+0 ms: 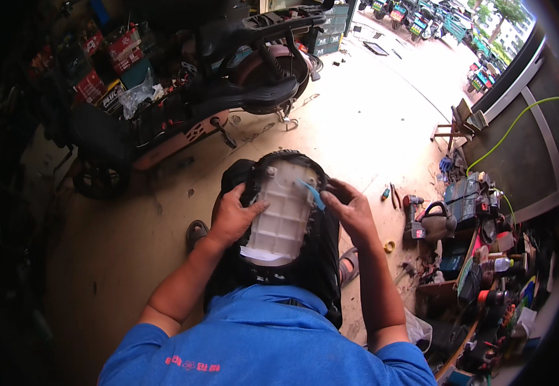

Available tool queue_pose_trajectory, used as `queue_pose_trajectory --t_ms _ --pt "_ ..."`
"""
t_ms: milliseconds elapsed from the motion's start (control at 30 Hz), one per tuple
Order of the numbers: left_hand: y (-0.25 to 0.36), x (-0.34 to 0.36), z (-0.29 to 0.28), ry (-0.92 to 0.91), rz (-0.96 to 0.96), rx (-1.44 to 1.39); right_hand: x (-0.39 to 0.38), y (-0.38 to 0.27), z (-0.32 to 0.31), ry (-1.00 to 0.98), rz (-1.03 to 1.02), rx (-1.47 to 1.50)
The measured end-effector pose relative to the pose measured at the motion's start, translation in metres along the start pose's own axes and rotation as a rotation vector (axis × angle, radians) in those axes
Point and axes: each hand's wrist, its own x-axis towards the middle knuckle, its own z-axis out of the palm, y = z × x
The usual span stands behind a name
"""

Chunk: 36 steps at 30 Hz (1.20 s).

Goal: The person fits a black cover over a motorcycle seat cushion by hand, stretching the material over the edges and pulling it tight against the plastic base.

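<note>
A scooter seat (280, 222) lies upside down on my lap, its pale ribbed plastic base facing up and a black cover gathered around the rim. My left hand (231, 215) grips the seat's left edge, with the thumb over the plastic base. At the upper right edge, my right hand (351, 209) is closed around a slim light-blue tool (313, 195). That tool's tip reaches over the base; its exact kind is unclear. Some fingers of both hands are hidden by the seat's edge. A white strip (263, 255) shows at the near end of the base.
A pink and black electric scooter (189, 125) stands ahead on the left. To the right, pliers (395, 196), a cordless drill (413, 215) and a yellow tape roll (389, 246) lie on the floor. Cluttered shelves (447, 293) and a small wooden stool (453, 132) stand beyond.
</note>
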Motion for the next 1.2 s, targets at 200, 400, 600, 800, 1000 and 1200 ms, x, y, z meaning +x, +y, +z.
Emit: queue_pose_trajectory --t_ms 200,400,600,800,1000,1200 --pt "0.006 -0.013 0.002 0.000 -0.009 -0.091 -0.034 0.015 0.025 0.105 -0.147 -0.137" --pt "0.031 -0.032 -0.002 0.023 0.045 -0.086 -0.042 -0.003 0.022 0.225 -0.036 0.264" --pt "0.044 -0.039 -0.008 -0.054 0.088 0.015 -0.036 0.020 0.023 0.213 0.018 0.665" --pt "0.049 -0.048 -0.008 -0.011 0.077 0.160 -0.046 -0.041 0.028 0.109 -0.020 0.301" --pt "0.044 -0.042 -0.010 0.033 0.157 0.331 -0.012 -0.029 0.005 0.230 -0.081 0.109" --pt "0.040 -0.025 -0.007 -0.071 0.189 0.223 -0.002 -0.054 0.053 0.363 -0.187 0.226"
